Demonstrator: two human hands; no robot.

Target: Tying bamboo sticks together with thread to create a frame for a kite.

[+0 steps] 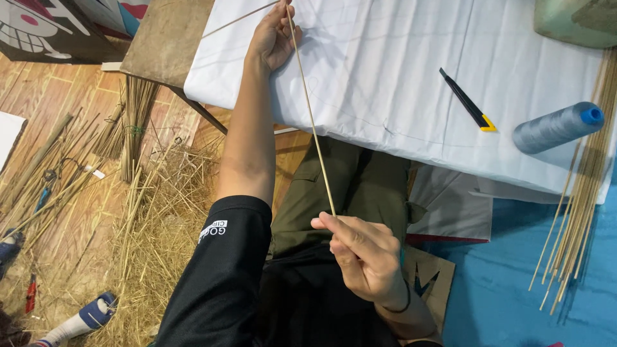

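My left hand (275, 40) reaches out over the white sheet (385, 77) on the table and pinches the far end of a long thin bamboo stick (312, 119). A second thin stick (238, 19) crosses at that hand. Close to my lap, my right hand (363, 260) grips the near end of the same stick between thumb and fingers. The stick runs straight between the two hands, over my olive trousers.
A black and yellow utility knife (468, 101) and a grey-blue thread spool (558, 127) lie on the sheet. A bundle of thin sticks (578, 205) hangs off the right edge. Straw and bamboo scraps (148, 218) litter the wooden floor at left.
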